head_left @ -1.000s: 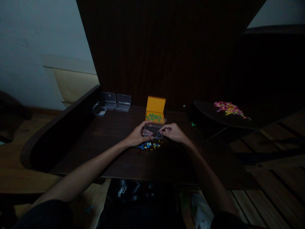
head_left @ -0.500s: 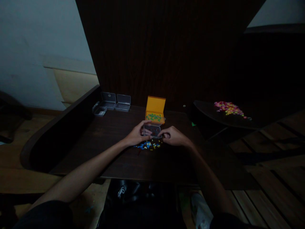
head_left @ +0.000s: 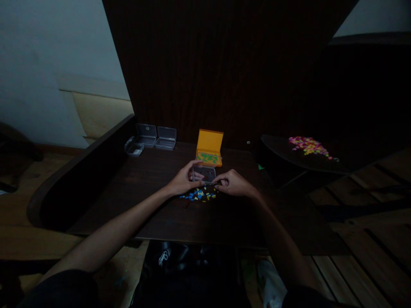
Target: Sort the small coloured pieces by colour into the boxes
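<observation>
Head camera view, looking down in very dim light, so fine detail is getting lost. The left hand (head_left: 183,182) is closing on the left side of a small clear box (head_left: 204,173), with its fingers reaching over the far edge. The right hand (head_left: 235,184) is curling its fingers at the box's near right corner. Its fingertips are tucking out of sight, so it is not possible to tell whether they are pinching the box or only touching it. The darkness is also hiding whether the lid is fully down and whether anything is lying inside.

The box is looking flat, rectangular and see-through, with faint pale edges catching the light. It is sitting low over the dark wooden table (head_left: 154,214), between the 2 hands and touching both.

Just in front of the box, nearer the person, a loose scatter of blue and yellow pieces (head_left: 199,196) is lying on the table, each piece too small to make out. Just behind the box, an orange case (head_left: 210,141) is standing open with its lid upright and green pieces (head_left: 208,157) filling its tray. At the far left corner, 3 more clear boxes (head_left: 166,137) are lying close together. To the right, a heap of pink and yellow pieces (head_left: 308,145) is resting on a separate dark surface (head_left: 279,149). Both forearms are running off the bottom edge.
</observation>
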Motion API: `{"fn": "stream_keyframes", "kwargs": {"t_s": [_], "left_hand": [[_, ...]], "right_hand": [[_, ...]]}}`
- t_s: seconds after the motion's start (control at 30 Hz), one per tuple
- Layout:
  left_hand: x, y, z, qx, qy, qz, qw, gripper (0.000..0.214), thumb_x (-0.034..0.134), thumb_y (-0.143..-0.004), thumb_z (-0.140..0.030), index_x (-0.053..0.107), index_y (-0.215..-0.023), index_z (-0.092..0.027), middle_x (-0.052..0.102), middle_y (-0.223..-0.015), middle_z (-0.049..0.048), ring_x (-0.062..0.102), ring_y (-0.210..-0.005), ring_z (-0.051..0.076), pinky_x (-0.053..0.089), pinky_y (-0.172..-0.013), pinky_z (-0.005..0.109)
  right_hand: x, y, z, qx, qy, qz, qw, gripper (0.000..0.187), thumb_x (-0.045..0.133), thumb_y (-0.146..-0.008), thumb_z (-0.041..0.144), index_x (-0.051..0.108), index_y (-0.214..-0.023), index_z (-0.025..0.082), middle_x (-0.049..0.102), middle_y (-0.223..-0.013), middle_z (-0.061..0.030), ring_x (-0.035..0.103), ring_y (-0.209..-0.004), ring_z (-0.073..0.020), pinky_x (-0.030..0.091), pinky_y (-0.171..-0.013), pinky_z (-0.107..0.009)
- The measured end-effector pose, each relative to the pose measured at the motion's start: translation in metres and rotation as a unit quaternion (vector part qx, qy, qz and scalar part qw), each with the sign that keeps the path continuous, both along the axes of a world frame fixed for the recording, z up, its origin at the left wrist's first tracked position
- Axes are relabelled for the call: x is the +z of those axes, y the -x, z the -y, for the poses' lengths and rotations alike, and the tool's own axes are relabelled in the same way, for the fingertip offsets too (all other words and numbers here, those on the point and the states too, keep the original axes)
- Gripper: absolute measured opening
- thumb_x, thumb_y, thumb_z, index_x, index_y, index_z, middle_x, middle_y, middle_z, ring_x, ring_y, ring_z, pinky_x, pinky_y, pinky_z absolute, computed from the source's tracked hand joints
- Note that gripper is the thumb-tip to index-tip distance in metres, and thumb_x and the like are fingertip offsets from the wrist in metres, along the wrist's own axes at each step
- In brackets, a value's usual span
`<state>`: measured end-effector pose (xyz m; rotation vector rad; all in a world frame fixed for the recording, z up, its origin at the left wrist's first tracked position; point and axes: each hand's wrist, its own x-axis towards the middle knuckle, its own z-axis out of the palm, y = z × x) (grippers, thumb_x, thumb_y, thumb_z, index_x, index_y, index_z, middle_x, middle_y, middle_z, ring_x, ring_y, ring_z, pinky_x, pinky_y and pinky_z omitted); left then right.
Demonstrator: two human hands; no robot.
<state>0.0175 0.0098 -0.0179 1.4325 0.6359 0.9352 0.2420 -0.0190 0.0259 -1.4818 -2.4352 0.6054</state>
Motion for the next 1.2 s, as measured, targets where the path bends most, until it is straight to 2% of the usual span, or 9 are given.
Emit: {"fn": "stream_keyframes", "kwargs": {"t_s": [0.2, 0.4, 0.67, 0.9, 1.1, 1.2], "left_hand": [[-0.0002, 0.0, -0.0002, -0.004, -0.001, 0.002, 1.0, 0.076, 0.081, -0.063, -0.017, 0.044, -0.13, -0.023, 0.05, -0.126, 0.0134, 0.065, -0.09, 0.016, 0.055, -0.079, 0.033], [-0.0007, -0.0003, -0.0015, -0.007, -0.003, 0.01, 1.0, 0.076, 0.081, -0.062, -0.015, 0.044, -0.129, -0.022, 0.05, -0.125, 0.0126, 0.064, -0.087, 0.014, 0.055, -0.079, 0.033], [-0.0004, 0.0003, -0.0001, -0.008, -0.004, 0.005, 1.0, 0.074, 0.079, -0.065, -0.014, 0.045, -0.129, -0.023, 0.05, -0.127, 0.0128, 0.064, -0.087, 0.014, 0.055, -0.078, 0.032], [-0.0017, 0.0001, -0.0012, -0.006, -0.003, 0.007, 1.0, 0.074, 0.079, -0.064, -0.013, 0.045, -0.129, -0.021, 0.051, -0.125, 0.013, 0.064, -0.085, 0.013, 0.055, -0.079, 0.032], [-0.0023, 0.0005, -0.0017, -0.015, 0.002, 0.014, 1.0, 0.074, 0.079, -0.064, -0.012, 0.045, -0.128, -0.023, 0.052, -0.125, 0.0124, 0.066, -0.086, 0.014, 0.055, -0.078, 0.031], [-0.0031, 0.0006, -0.002, -0.011, -0.001, 0.013, 1.0, 0.074, 0.08, -0.064, -0.012, 0.046, -0.128, -0.022, 0.052, -0.125, 0.0132, 0.066, -0.086, 0.014, 0.056, -0.078, 0.033]], "right_hand": [[-0.0058, -0.0004, -0.0011, -0.011, -0.039, -0.001, 0.999, 0.034, 0.063, -0.077, 0.025, 0.073, -0.108, 0.017, 0.055, -0.053, 0.0035, 0.044, -0.047, -0.0071, 0.03, -0.052, -0.02], [-0.004, -0.0017, -0.0005, -0.024, -0.065, -0.043, 0.997, 0.033, 0.065, -0.076, 0.028, 0.072, -0.105, 0.015, 0.056, -0.053, 0.0045, 0.042, -0.045, -0.0067, 0.03, -0.052, -0.02], [-0.0046, 0.0007, 0.0009, -0.031, -0.071, 0.043, 0.996, 0.042, 0.066, -0.078, 0.045, 0.071, -0.112, 0.021, 0.062, -0.056, 0.0016, 0.053, -0.051, -0.0104, 0.035, -0.056, -0.022], [-0.0056, 0.0041, 0.0007, -0.006, -0.087, 0.06, 0.994, 0.051, 0.065, -0.079, 0.043, 0.063, -0.125, 0.021, 0.066, -0.062, 0.0, 0.057, -0.056, -0.0123, 0.036, -0.059, -0.022], [-0.0024, 0.0051, 0.0031, 0.038, -0.064, 0.024, 0.997, 0.043, 0.063, -0.081, 0.039, 0.067, -0.12, 0.02, 0.064, -0.059, 0.0012, 0.051, -0.051, -0.0089, 0.034, -0.057, -0.021], [-0.0023, 0.0054, 0.0031, 0.031, -0.068, 0.031, 0.997, 0.046, 0.063, -0.081, 0.039, 0.065, -0.122, 0.02, 0.063, -0.058, 0.0011, 0.052, -0.051, -0.0097, 0.033, -0.057, -0.021]]}}
